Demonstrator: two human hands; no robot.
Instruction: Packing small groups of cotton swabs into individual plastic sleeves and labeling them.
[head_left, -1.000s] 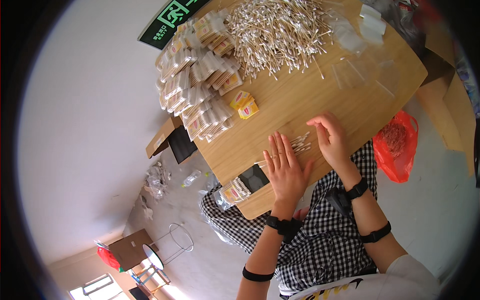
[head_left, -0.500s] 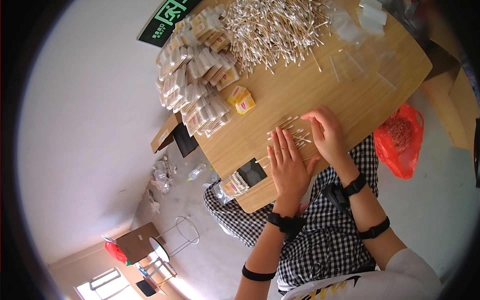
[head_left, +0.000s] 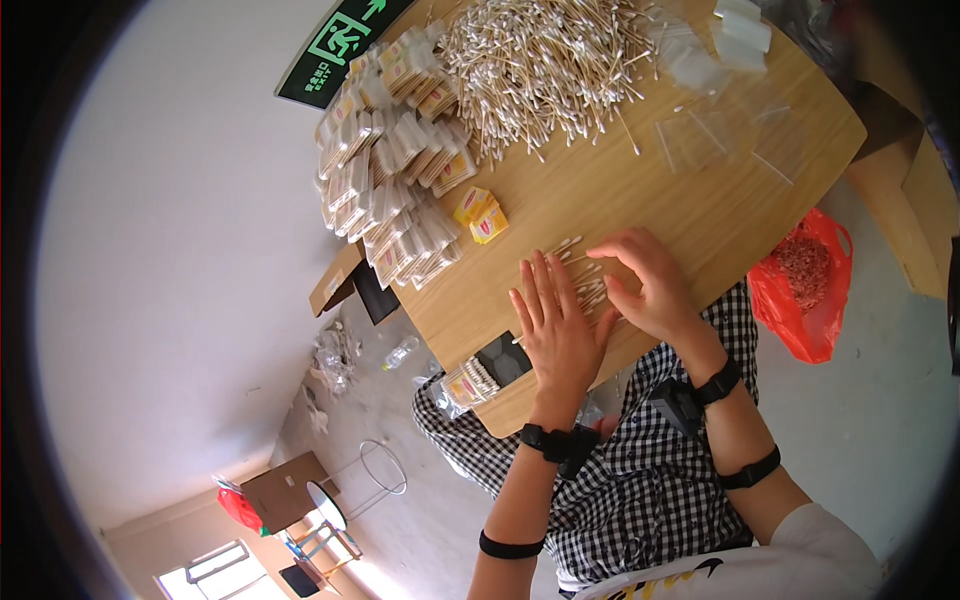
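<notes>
A small loose group of cotton swabs (head_left: 592,290) lies on the wooden table near its front edge, between my two hands. My left hand (head_left: 558,330) is flat with fingers stretched out, covering part of these swabs; a swab tip shows at its left side. Curved around the right side of the group, my right hand (head_left: 652,285) has its thumb and fingers apart and grips nothing. Left of my left hand, a packed bundle of swabs with a yellow label (head_left: 470,382) rests by a black pad (head_left: 504,358) at the table corner.
A large heap of swabs (head_left: 545,70) covers the table's far side. Stacked swab packets (head_left: 400,160) stand at the far left, with yellow cards (head_left: 481,215) beside them. Clear plastic bags (head_left: 715,135) lie at the far right. A red bag (head_left: 805,290) sits beyond the right edge.
My left hand has shifted slightly left, and its fingers are spread a little more. The fingers of my right hand have moved left, nearer to the swabs. The view has shifted slightly.
</notes>
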